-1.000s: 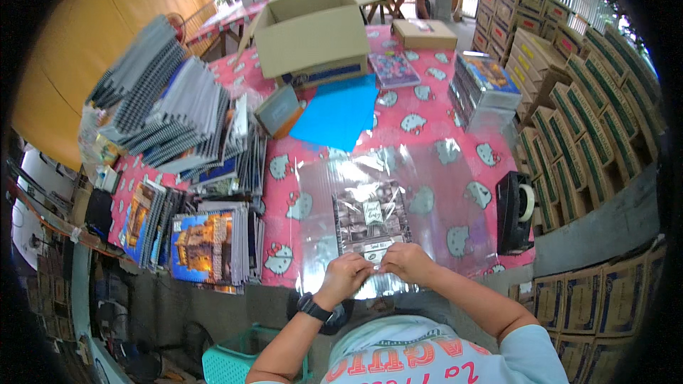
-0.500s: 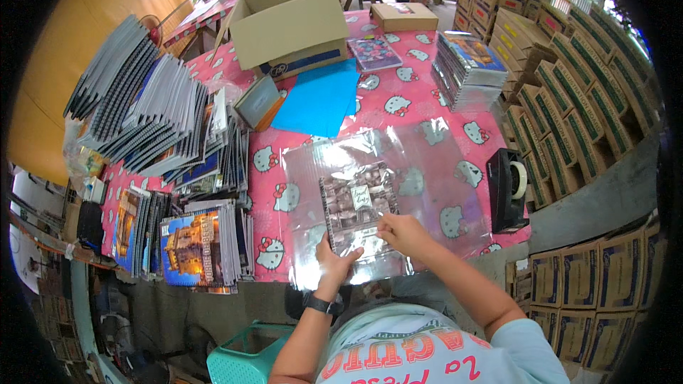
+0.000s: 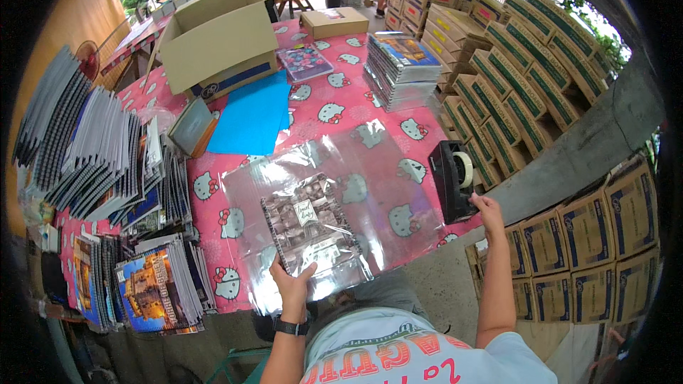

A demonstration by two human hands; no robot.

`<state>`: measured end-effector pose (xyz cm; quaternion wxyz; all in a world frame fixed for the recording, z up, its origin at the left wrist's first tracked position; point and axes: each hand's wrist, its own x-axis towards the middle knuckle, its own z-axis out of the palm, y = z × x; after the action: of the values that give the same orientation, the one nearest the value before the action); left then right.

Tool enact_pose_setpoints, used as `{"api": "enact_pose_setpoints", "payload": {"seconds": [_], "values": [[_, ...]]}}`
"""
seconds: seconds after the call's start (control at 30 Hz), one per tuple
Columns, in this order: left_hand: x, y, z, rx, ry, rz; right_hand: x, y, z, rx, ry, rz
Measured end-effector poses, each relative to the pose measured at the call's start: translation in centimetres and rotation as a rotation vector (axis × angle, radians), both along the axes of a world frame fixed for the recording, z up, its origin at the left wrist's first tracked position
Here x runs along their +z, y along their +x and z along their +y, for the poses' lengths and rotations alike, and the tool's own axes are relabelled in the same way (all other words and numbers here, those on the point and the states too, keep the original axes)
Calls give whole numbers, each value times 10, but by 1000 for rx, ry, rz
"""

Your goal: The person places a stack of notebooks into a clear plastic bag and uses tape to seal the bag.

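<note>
A spiral notebook (image 3: 313, 220) with a grey photo-collage cover lies on a clear plastic sheet (image 3: 377, 171), with glossy film over its lower part. My left hand (image 3: 290, 290) holds its lower left corner, thumb on top and some fingers hidden. At the near right of the table stands a black tape dispenser (image 3: 447, 181) with a roll of tape (image 3: 464, 169) in it. My right hand (image 3: 489, 213) is at the dispenser's near end, fingertips pinched on the tape's end, which is too small to see clearly.
Tall stacks of spiral notebooks (image 3: 107, 156) crowd the table's left side. Beyond the plastic are blue sheets (image 3: 249, 117), an open carton (image 3: 220, 46) and a flat box (image 3: 334, 23). More wrapped notebooks (image 3: 402, 71) stand at the far right. Piled cartons (image 3: 562, 242) line the floor on the right.
My right hand has left the notebook's lower right side and reached right to the tape dispenser. My left hand stays on the notebook. The whole view has swung to the right.
</note>
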<state>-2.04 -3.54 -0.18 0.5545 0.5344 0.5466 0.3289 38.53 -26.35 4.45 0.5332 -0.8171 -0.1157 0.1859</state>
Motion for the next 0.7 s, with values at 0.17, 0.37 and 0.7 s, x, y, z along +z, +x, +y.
{"api": "enact_pose_setpoints", "payload": {"seconds": [0.17,0.37,0.7], "values": [[2,-7,3,10,-12,14,10,-30,5,-31,81,-458],[-4,-2,-2,-4,49,55,-40,-41,-52,-50,541,735],[3,-6,5,-22,-94,-104,62,-197,200,1629,-54,-100]]}}
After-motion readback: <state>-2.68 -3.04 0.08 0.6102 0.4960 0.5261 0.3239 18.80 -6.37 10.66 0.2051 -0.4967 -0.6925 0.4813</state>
